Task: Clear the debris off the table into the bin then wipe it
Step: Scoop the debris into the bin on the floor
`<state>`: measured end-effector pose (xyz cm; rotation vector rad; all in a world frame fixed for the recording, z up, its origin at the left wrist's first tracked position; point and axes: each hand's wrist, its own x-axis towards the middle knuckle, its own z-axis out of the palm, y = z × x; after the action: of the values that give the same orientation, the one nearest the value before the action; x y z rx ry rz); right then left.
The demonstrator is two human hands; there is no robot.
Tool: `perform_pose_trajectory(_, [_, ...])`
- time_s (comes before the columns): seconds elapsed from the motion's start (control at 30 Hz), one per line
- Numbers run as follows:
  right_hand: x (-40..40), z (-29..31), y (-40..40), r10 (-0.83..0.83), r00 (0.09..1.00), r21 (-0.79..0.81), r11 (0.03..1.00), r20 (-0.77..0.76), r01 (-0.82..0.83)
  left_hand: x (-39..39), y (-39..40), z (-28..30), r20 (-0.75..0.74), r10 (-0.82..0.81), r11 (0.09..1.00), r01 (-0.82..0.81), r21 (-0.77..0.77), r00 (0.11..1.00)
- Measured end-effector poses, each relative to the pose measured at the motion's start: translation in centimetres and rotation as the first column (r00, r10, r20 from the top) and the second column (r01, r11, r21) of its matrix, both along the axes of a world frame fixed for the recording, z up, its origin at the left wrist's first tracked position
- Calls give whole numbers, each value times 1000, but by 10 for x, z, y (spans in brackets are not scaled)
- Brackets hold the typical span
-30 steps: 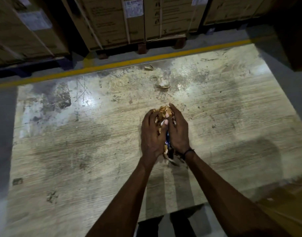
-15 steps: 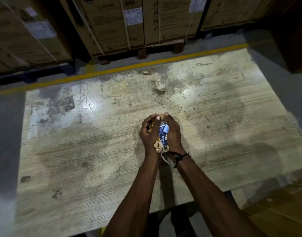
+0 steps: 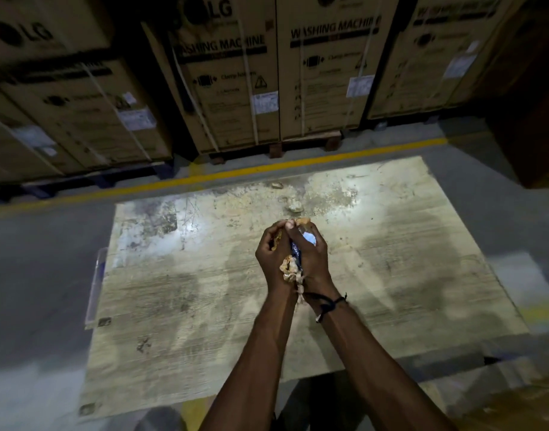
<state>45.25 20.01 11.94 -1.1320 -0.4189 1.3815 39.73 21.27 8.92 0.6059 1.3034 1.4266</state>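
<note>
At frame centre, above the table (image 3: 179, 293), I have my left hand (image 3: 271, 259) and right hand (image 3: 312, 259) cupped tight round the debris (image 3: 290, 267) — crumpled tan scraps, perhaps a blue-white wrapper.

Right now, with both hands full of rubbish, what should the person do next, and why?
Probably carry the debris to the bin, which is out of view. The left hand and right hand are cupped full, so the two scraps far across the table can wait.

I see big cardboard boxes (image 3: 323, 73) marked "WASHING MACHINE" on pallets (image 3: 304, 144), behind a yellow floor line (image 3: 235, 172).
</note>
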Motion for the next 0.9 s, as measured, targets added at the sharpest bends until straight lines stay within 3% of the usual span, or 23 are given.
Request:
perform_pose_trajectory(0.1, [2,25,-2,-12,1000,1,1000,-5,12,6,-5,32,55,21,999,-19,-39,998])
perform_pose_trajectory(0.23, [5,51,1,4,1000,70,998,28,-6,12,-14,75,255,60,996,-43,-72,965])
perform_pose_trajectory(0.33, [4,64,3,22,999,131,991,42,-27,12,-18,101,484,86,995,-50,-87,871])
perform_pose_trajectory(0.43, [-2,72,6,57,998,150,987,7,-57,7,-23,119,569,111,994,-94,-60,815])
perform_pose_trajectory(0.63, [-26,79,8,176,983,99,980,-52,-170,-14,-25,122,403,257,965,-259,-49,879])
perform_pose_trajectory(0.9, [-85,86,-22,351,936,162,925,-24,-343,-69,-57,122,401,408,906,-417,-69,820])
